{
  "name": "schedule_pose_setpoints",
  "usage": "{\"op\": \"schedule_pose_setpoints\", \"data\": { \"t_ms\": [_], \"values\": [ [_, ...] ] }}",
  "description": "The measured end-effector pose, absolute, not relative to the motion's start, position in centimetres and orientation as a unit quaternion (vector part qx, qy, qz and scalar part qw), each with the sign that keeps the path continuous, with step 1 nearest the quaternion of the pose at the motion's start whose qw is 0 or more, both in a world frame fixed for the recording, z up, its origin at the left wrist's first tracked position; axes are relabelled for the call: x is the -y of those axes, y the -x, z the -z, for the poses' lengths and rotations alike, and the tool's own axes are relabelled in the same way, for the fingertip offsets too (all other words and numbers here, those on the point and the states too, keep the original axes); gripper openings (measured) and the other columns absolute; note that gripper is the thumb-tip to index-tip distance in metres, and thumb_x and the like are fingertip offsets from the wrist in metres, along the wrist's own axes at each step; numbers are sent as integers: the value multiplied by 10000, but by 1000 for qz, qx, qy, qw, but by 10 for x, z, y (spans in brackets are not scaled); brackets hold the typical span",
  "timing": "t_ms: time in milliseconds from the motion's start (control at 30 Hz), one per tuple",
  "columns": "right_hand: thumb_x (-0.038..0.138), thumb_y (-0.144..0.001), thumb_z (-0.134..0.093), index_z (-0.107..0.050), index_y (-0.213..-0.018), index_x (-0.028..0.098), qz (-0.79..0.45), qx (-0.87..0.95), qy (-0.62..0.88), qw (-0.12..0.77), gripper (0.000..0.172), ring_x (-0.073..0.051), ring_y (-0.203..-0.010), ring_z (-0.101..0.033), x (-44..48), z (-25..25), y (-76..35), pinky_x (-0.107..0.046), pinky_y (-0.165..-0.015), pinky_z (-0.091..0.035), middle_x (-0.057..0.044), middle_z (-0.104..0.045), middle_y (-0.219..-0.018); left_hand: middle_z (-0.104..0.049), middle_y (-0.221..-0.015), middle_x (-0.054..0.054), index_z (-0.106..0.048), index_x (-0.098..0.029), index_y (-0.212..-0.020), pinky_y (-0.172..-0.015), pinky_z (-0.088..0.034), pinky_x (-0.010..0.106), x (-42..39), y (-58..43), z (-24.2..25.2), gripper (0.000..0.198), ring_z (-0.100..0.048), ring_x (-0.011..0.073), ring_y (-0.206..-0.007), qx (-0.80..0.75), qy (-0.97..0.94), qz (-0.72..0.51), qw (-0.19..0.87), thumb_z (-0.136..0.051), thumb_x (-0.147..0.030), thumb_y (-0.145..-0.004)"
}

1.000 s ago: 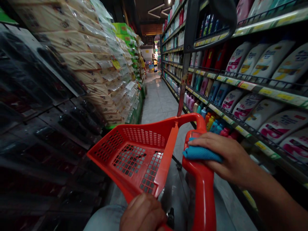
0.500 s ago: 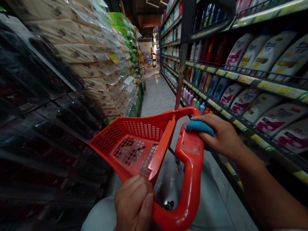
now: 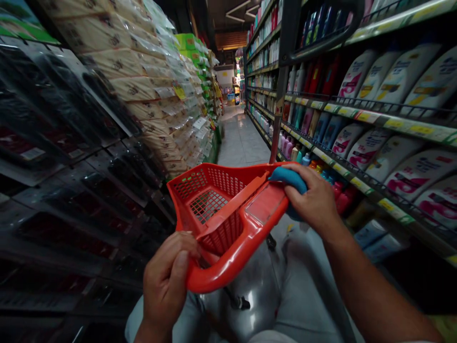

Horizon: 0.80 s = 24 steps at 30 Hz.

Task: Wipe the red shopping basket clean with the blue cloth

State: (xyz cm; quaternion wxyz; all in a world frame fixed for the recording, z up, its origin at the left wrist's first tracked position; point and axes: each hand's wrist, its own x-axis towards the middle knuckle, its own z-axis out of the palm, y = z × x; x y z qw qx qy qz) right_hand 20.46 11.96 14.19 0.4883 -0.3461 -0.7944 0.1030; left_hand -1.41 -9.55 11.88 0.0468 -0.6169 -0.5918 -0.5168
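A red plastic shopping basket (image 3: 214, 205) with a thick red handle is held up in front of me, tilted to the left. My left hand (image 3: 167, 281) grips the near corner of its rim, fingers closed. My right hand (image 3: 314, 200) presses a blue cloth (image 3: 289, 177) against the far end of the red handle, fingers wrapped over the cloth. The basket has nothing in it.
A narrow shop aisle runs ahead over a tiled floor (image 3: 243, 143). Shelves of bottles (image 3: 374, 128) stand on the right. Stacked wrapped packs (image 3: 150, 85) and dark packaged goods (image 3: 64, 166) line the left. My grey trousers (image 3: 303, 295) show below.
The basket has swung upward and turned to the left. My right hand slid the cloth along the handle to its far end. My left hand shifted its grip on the near rim.
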Motion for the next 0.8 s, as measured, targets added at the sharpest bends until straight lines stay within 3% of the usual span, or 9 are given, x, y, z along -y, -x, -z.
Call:
{"op": "schedule_pose_setpoints", "data": {
  "t_ms": [100, 200, 333, 467, 633, 800],
  "values": [
    [180, -833, -592, -669, -1233, 271, -93, 824, 290, 478, 417, -266, -1129, -673, -99, -140, -203, -414, -1014, -532, -56, -718, -1202, -667, -806, 20, -631, -214, -854, -806, -513, 315, 106, -6, -125, 194, -654, 171, -821, 606, 623, 474, 144, -488, -280, -968],
    [205, -834, -588, -679, -1212, 268, -72, 796, 330, 502, 394, -278, -1097, -674, -103, -134, -208, -432, -999, -529, -64, -719, -1173, -667, -811, 18, -626, -208, -855, -743, -492, 278, 111, -12, -124, 135, -653, 161, -804, 634, 615, 421, 208, -543, -270, -942],
    [233, -811, -575, -680, -1197, 238, -60, 718, 415, 555, 400, -304, -1086, -659, -130, -121, -217, -480, -996, -517, -85, -710, -1149, -658, -817, 28, -622, -205, -839, -769, -493, 291, 114, 0, -115, 229, -646, 163, -817, 629, 607, 434, 216, -472, -307, -979],
    [239, -801, -576, -679, -1201, 250, -70, 735, 390, 551, 413, -302, -1083, -658, -122, -116, -222, -461, -992, -517, -85, -698, -1147, -649, -819, 35, -616, -203, -798, -811, -506, 308, 120, 14, -107, 323, -638, 165, -820, 659, 544, 471, 219, -424, -369, -999],
    [245, -788, -578, -692, -1180, 238, -95, 732, 368, 565, 407, -299, -1076, -667, -111, -115, -223, -469, -1010, -510, -90, -716, -1149, -683, -905, 60, -598, -204, -820, -997, -501, 372, 131, 32, -103, 400, -660, 185, -954, 679, 480, 499, 246, -311, -390, -1027],
    [289, -788, -598, -698, -1140, 207, -186, 696, 355, 595, 374, -285, -1037, -692, -108, -108, -214, -461, -983, -543, -90, -745, -1119, -710, -1049, 102, -581, -200, -848, -1006, -520, 402, 146, 57, -103, 433, -673, 213, -1068, 713, 427, 485, 273, -241, -392, -1036]
  ]
}}
